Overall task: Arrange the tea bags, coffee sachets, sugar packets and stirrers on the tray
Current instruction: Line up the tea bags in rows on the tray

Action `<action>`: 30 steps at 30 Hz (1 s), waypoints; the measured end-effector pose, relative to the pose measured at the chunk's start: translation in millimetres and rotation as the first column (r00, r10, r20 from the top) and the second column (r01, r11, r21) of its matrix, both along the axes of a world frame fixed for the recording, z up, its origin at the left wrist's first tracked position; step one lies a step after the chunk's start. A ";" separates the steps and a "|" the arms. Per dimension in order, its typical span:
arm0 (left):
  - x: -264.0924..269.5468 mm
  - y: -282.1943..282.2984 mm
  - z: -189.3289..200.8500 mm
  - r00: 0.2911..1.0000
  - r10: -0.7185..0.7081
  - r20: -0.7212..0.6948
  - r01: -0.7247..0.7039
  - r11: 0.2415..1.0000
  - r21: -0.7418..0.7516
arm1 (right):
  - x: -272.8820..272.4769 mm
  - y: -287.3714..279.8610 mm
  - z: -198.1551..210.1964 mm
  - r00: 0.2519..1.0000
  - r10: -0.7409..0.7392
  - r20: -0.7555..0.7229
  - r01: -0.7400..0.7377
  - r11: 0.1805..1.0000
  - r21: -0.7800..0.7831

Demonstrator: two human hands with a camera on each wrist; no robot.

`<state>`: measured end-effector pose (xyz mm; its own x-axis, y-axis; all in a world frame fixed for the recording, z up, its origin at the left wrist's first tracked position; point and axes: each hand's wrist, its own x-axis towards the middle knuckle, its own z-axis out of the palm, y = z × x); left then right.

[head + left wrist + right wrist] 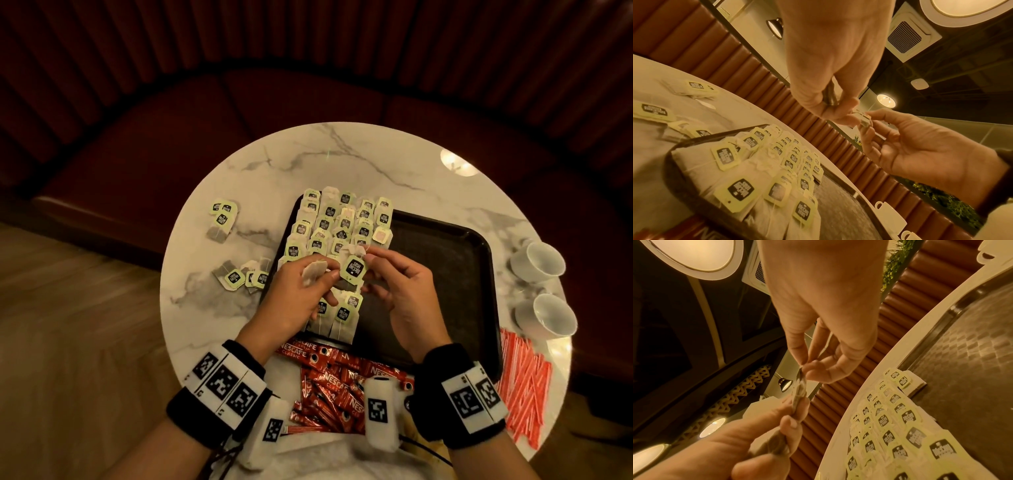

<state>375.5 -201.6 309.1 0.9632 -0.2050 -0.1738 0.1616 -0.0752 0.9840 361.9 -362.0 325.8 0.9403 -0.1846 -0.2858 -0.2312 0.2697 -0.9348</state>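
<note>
Tray [445, 260]: tea bags [337, 222] fill 9 o'clock half. My left hand [294, 301] and right hand [407, 301] both pinch, probably, 1 held tea bag [352, 267]. Only head view shows coffee sachets [335, 387] at 6 o'clock.

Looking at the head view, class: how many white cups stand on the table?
2. One white cup stands right of the tray; the second cup sits just nearer the person. None seems hidden.

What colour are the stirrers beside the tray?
Red and white striped stirrers, clearest in the head view.
</note>
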 end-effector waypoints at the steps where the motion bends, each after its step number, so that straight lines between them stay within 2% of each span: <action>1: -0.4 0.3 0.2 1.000 -0.002 -0.003 0.002 1.000 0.007 | -0.2 0.0 -0.1 1.000 0.003 0.005 -0.003 1.000 -0.011; 4: -0.2 1.3 2.0 1.000 0.000 -0.021 0.000 1.000 0.023 | -0.1 -2.0 -0.4 1.000 0.013 -0.002 -0.013 1.000 -0.023; 9: 4.2 -1.2 7.3 0.995 0.088 -0.053 -0.091 0.994 -0.062 | -2.6 -2.8 0.1 0.999 0.033 -0.015 -0.033 0.999 0.003; 13: 4.5 -4.1 3.2 0.989 0.146 -0.010 -0.147 0.986 -0.080 | -4.8 0.2 -4.7 0.995 0.092 -0.035 -0.094 0.995 -0.043; 21: 3.0 -2.5 7.5 0.984 0.116 0.133 -0.113 0.993 -0.030 | -7.5 -1.3 -6.6 0.988 0.152 0.011 -0.145 0.962 -0.232; 26: -1.5 -2.1 5.7 0.988 0.063 0.140 -0.063 0.998 -0.004 | -8.5 -3.8 -3.2 0.976 0.210 0.064 -0.183 0.941 -0.285; 30: -1.1 -3.2 6.3 0.985 0.096 0.144 -0.098 0.995 0.007 | -9.1 -3.2 -2.2 0.970 0.231 0.079 -0.199 0.936 -0.291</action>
